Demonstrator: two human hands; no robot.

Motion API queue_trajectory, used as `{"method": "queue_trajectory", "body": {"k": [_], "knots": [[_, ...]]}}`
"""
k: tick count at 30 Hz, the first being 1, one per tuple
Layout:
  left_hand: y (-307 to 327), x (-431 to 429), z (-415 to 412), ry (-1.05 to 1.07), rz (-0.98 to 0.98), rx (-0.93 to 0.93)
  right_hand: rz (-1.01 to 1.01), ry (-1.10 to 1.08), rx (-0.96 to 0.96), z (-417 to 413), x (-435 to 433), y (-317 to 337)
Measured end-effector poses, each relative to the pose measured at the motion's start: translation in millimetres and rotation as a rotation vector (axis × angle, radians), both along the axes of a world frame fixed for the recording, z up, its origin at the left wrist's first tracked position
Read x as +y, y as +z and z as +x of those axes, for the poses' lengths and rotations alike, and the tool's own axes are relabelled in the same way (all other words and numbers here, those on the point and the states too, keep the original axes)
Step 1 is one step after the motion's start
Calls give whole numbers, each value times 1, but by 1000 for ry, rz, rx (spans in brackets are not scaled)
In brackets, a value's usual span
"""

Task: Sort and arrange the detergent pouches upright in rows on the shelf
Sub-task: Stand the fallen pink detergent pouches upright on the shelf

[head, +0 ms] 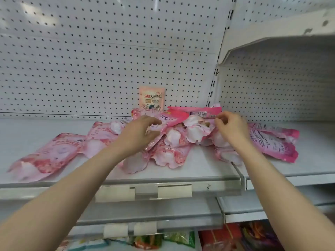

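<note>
While the left hand and right hand pinch glossy pink plastic pouches, the heap may slide off at six o'clock.

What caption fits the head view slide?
Left hand and right hand pinch pouches in the pink heap on the shelf; one upright pouch behind.

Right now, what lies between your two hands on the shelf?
In the head view, overlapping pink pouches lie heaped between the left hand and the right hand; no bare shelf shows there.
</note>
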State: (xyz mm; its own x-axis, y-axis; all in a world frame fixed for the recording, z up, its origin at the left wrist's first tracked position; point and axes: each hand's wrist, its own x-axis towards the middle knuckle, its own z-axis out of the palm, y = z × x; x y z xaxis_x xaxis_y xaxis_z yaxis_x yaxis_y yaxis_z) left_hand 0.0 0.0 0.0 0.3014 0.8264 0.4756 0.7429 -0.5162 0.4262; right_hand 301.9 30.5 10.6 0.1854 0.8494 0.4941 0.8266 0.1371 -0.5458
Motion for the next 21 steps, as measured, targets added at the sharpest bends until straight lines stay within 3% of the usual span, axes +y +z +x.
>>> {"method": "queue_trajectory", "body": {"k": [4,10,15,18,21], "knots": [[-2,35,6,174,-145,105,-151,-184,-229,10,24,-8],[-9,80,24,262,-312,181,-436,-177,-373,19,64,-6],[-8,92,26,307,-376,75,-576,-72,-90,23,89,3],[-5,92,24,325,-485,-84,-536,-33,148,18,99,3],[0,91,21,338,-493,-223,-413,-17,212,11,100,0]]}}
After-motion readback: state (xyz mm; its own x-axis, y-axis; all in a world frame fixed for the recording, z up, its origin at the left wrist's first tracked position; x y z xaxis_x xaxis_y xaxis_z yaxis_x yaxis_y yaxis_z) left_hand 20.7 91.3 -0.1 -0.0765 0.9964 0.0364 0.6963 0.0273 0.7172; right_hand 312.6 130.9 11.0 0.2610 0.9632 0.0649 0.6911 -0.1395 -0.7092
